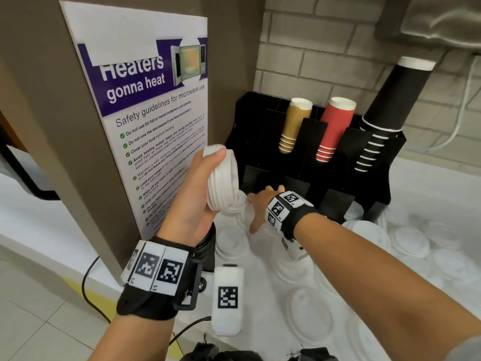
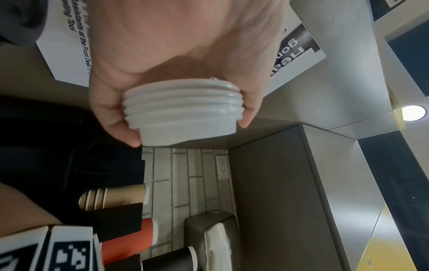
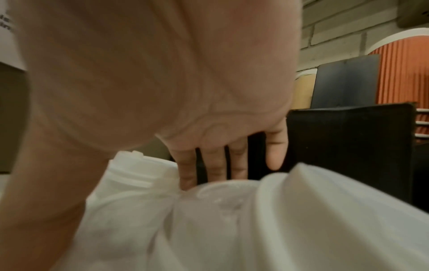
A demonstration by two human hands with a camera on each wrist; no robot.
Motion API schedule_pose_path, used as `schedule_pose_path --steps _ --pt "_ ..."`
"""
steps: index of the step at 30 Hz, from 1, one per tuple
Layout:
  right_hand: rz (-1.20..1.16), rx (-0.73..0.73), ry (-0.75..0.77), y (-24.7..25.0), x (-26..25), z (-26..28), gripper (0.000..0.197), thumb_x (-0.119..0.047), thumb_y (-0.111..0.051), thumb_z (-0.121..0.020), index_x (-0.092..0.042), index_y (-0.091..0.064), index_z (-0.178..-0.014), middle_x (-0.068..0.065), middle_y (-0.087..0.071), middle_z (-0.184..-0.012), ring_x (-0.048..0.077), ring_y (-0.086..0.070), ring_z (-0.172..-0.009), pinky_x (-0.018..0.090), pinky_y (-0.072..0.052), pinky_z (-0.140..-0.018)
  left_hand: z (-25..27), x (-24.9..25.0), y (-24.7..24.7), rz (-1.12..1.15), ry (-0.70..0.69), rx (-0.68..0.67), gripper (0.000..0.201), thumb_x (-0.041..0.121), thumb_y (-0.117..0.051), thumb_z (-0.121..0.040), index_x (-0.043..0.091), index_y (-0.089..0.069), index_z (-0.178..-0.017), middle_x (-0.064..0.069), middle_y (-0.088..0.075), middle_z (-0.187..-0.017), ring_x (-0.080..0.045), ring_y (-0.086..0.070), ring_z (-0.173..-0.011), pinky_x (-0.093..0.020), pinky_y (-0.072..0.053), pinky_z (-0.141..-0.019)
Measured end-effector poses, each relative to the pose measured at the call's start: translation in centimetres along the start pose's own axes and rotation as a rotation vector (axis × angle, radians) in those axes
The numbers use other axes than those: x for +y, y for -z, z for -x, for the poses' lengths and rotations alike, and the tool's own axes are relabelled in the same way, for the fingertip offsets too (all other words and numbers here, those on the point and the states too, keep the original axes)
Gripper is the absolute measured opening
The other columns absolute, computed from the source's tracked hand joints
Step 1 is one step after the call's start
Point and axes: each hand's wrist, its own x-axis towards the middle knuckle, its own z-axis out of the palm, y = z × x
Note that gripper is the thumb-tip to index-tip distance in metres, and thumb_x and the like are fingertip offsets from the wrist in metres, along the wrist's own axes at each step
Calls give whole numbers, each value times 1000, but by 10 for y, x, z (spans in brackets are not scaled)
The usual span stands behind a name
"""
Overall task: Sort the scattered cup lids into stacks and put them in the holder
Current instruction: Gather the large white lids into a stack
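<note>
Lids, white, nested in a short stack, gripped in the left hand with thumb on one rim and fingers curled round the other; held up off the counter, tilted, just in front of the poster. Right hand stretched forward and down, fingers straight and slightly spread, tips touching loose lids at the foot of the black holder; nothing gripped. More loose white lids spread flat over the white counter, some overlapping, from beside the right hand out to the right edge. Holder standing against the brick wall, with brown cups, red cups and black cups leaning in its upper slots; lower front slots dark, contents not clear. Marker bands strapped on both wrists.
</note>
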Motion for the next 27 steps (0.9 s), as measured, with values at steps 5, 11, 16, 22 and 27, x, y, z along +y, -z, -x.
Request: schedule_pose_path --steps 5,11,16,22,27 --pt "-45 -25 51 25 7 21 86 -52 -77 -56 -33 -38 -130 6 -48 -118 34 -33 -122 54 -26 -98 0 1 -2 27 -30 -16 46 35 -64 -73 26 -52 -116 10 -64 -87 -5 -62 -78 -22 -50 -65" --pt "-601 127 176 52 45 63 75 -38 -79 -68 -34 -39 -130 -1 -55 -116 20 -55 -104 37 -49 -90 -1 0 -4 21 -10 -8 53 38 -63 -73 19 -50 -121 2 -58 -91 -15 -56 -85 -25 -49 -65" --pt "-1081 367 271 36 58 96 62 -28 -79 -70 -46 -44 -118 -2 -59 -105 17 -66 -91 37 -54 -87 -3 -4 -7 25 16 1 55 40 -62 -73 18 -52 -122 3 -62 -88 -11 -60 -80 -27 -49 -71" --pt "-1473 421 628 30 47 134 67 -8 -74 -72 -39 -48 -126 11 -54 -123 25 -61 -107 40 -54 -89 -2 -5 -16 -28 41 15 69 43 -61 -74 12 -50 -134 -11 -60 -110 -19 -58 -97 -31 -46 -76" --pt "-1437 418 775 40 37 145 71 6 -67 -75 -32 -46 -131 2 -50 -133 17 -56 -117 35 -53 -89 -2 -8 -23 -69 54 -39 67 43 -57 -79 14 -47 -139 -19 -58 -133 -33 -57 -122 -40 -47 -89"
